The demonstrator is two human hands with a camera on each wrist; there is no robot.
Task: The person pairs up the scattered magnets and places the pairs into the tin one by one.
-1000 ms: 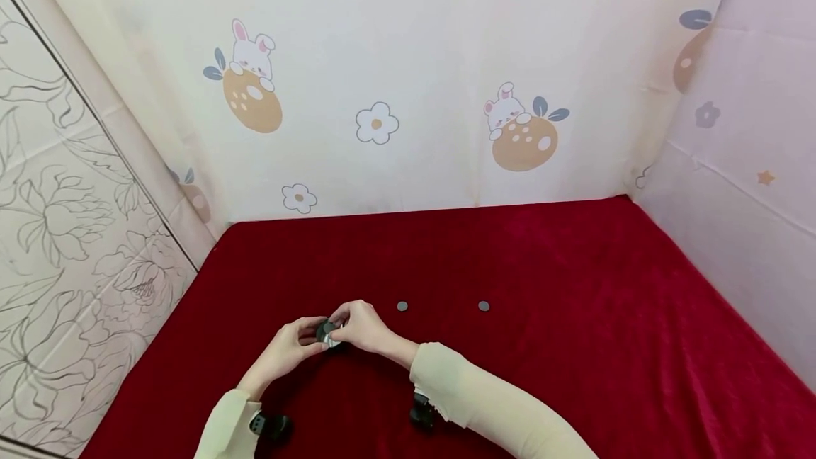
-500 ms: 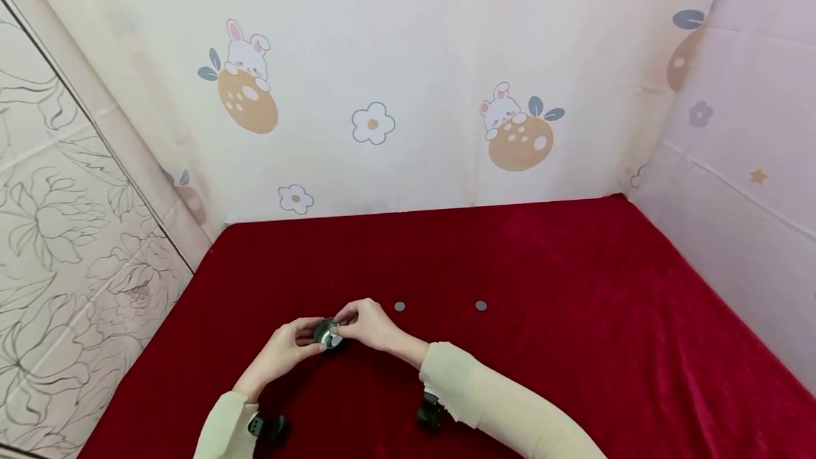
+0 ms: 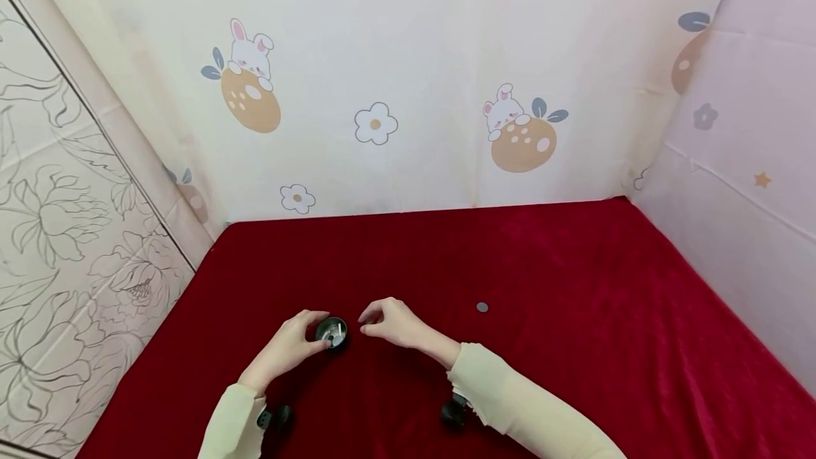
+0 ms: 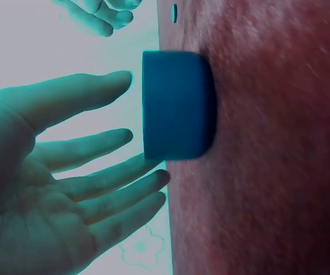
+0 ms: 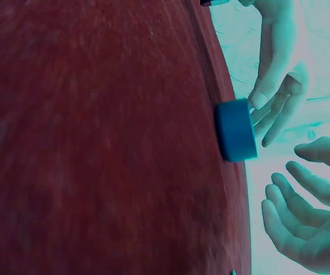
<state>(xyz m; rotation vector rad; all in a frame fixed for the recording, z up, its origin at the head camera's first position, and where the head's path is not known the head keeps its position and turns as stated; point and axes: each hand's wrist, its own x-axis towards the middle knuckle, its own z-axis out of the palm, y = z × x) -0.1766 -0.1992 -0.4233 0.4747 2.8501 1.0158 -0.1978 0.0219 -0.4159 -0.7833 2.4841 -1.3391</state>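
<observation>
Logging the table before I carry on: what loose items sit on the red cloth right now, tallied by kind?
Small round dark container: 1
Small grey disc: 1
Total: 2
The left hand touches the container; the right hand hovers beside it, holding nothing that shows.

Container: a short round container (image 4: 176, 106) sat at centre frame against the red cloth (image 4: 268, 172) filling the right side.
Left hand (image 4: 50, 183): lower left, fingers (image 4: 96, 91) straight, tips touching the container's side.
Coin: small disc (image 4: 174, 12) at top.
</observation>
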